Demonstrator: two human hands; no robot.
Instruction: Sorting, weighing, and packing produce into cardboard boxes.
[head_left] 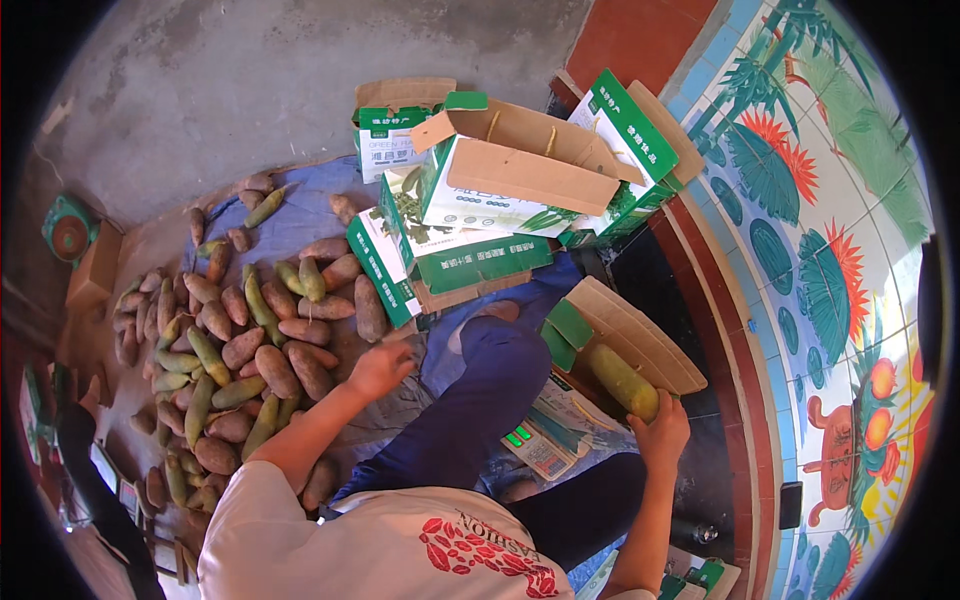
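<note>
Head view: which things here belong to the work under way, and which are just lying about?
Seemingly in the work:
right hand, gripping a thick green root
open box by that root
scale with lit green digits
heap of roots
piled green-and-white boxes

Seemingly just lying about:
round green device, far left
brown box under it
</note>
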